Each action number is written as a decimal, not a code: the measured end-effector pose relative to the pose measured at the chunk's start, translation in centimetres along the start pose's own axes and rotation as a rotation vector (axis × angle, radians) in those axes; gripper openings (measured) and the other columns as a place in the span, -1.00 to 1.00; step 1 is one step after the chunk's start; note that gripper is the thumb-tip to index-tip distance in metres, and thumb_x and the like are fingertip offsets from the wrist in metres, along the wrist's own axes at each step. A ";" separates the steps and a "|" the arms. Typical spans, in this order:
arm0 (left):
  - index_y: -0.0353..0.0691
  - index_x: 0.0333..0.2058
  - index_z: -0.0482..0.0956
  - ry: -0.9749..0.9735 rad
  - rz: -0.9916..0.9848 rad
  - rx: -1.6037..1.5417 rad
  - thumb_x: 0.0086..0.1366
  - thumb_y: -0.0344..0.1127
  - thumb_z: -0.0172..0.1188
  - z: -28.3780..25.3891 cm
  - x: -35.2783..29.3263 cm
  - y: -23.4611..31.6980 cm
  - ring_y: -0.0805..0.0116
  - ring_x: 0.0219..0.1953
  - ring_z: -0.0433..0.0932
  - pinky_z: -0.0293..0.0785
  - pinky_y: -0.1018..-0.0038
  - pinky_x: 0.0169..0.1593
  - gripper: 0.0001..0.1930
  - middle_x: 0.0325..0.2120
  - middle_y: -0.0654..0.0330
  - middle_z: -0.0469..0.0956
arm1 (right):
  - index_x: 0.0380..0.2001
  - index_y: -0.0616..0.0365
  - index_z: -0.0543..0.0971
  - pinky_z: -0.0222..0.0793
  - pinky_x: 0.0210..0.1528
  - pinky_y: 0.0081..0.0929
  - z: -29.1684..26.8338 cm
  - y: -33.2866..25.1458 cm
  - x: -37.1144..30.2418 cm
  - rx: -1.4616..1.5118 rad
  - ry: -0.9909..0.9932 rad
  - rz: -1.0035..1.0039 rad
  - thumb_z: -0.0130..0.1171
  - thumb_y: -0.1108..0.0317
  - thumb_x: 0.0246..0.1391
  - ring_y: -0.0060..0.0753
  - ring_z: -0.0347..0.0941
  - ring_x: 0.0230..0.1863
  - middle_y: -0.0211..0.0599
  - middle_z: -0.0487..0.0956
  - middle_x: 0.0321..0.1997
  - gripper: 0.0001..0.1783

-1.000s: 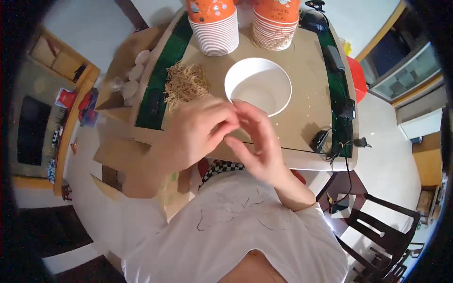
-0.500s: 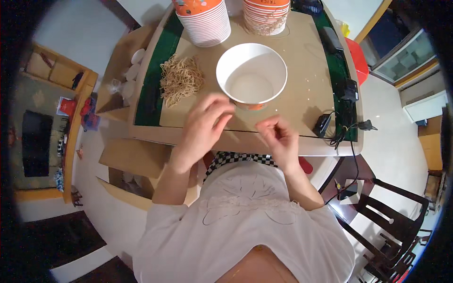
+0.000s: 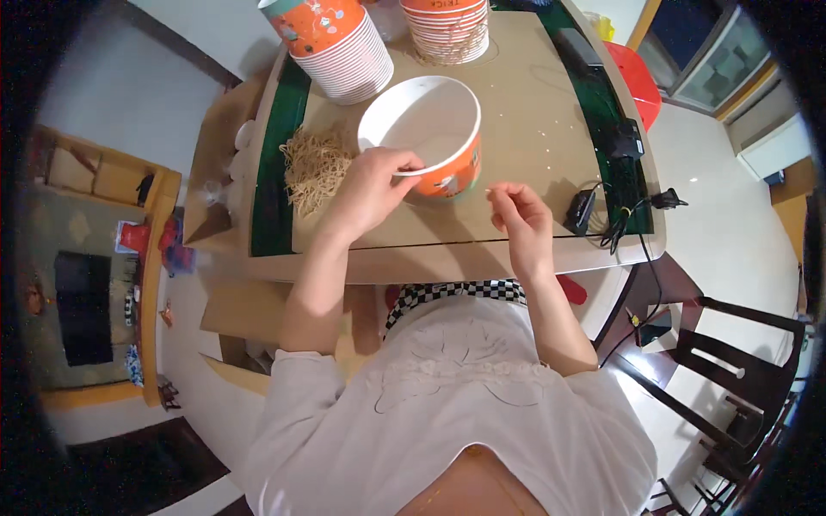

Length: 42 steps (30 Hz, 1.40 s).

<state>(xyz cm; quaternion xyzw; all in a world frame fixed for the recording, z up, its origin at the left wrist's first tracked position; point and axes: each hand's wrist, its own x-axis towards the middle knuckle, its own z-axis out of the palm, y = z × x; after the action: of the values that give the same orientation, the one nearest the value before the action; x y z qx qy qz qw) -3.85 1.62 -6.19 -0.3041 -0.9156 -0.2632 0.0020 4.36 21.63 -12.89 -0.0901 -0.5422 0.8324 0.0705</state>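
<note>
- One paper bucket, orange outside and white within, is on the brown board in front of the person; its mouth faces up, slightly tilted.
- The left hand is closed over the bucket's near-left rim, thumb and fingers pinching it.
- The right hand is just beside the bucket, fingertips drawn close together; I cannot tell whether they hold anything.
- Two stacks stand beyond the bucket: a left stack and a right stack, both of nested orange-and-white buckets, too tight to count. Tan strands circle the right one.
- One heap of tan strands lies left of the bucket.
- Two cartons: the left carton holds white rounded things; the lower carton has its flaps open.
</note>
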 end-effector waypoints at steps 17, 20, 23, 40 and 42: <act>-0.40 -0.29 0.50 -0.081 -0.228 -0.485 0.09 -0.59 0.11 1.9 2.7 2.1 0.35 -0.32 0.62 0.54 0.46 -0.21 -0.83 -0.43 0.05 0.62 | -0.28 0.31 0.53 0.47 -0.28 -0.62 1.6 2.8 3.4 0.042 -0.030 -0.138 0.14 0.52 0.08 -0.58 0.53 -0.33 -0.34 0.59 -0.38 -0.88; -0.42 -0.30 0.50 -0.104 -0.241 -0.433 0.08 -0.58 0.13 2.7 3.2 2.3 0.33 -0.35 0.62 0.53 0.47 -0.23 -0.83 -0.42 0.04 0.62 | -0.31 0.30 0.54 0.48 -0.31 -0.63 1.3 3.4 3.7 0.002 -0.011 -0.149 0.14 0.49 0.09 -0.59 0.52 -0.36 -0.36 0.58 -0.39 -0.89; -0.41 -0.31 0.51 -0.047 -0.171 -0.417 0.10 -0.55 0.15 3.4 3.4 2.7 0.32 -0.38 0.62 0.53 0.49 -0.24 -0.85 -0.45 0.05 0.61 | -0.32 0.28 0.54 0.44 -0.36 -0.65 1.4 3.4 3.6 -0.015 0.010 -0.131 0.14 0.47 0.10 -0.62 0.50 -0.40 -0.39 0.58 -0.40 -0.90; -0.34 -0.39 0.28 0.027 -0.206 -0.442 0.35 -0.36 -0.03 4.2 -1.0 6.0 0.28 -0.59 0.30 0.30 0.39 -0.44 -0.83 -0.62 0.05 0.34 | -0.33 0.21 0.49 0.30 -0.35 -0.64 1.3 1.3 -0.5 -0.240 -0.073 -0.240 0.17 0.47 0.06 -0.63 0.34 -0.43 -0.42 0.45 -0.46 -0.90; -0.33 -0.38 0.27 0.028 -0.184 -0.443 0.35 -0.38 -0.04 4.4 -1.1 5.6 0.27 -0.58 0.31 0.32 0.39 -0.42 -0.84 -0.60 0.05 0.35 | -0.33 0.22 0.49 0.30 -0.34 -0.65 1.1 1.3 -0.5 -0.221 -0.091 -0.211 0.17 0.46 0.07 -0.65 0.34 -0.43 -0.44 0.46 -0.46 -0.90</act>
<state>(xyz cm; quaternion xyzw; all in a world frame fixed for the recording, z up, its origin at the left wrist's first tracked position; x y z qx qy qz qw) 0.86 6.89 -7.52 -0.2088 -0.8592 -0.4610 -0.0761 4.54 20.03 -13.64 -0.0020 -0.6394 0.7591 0.1223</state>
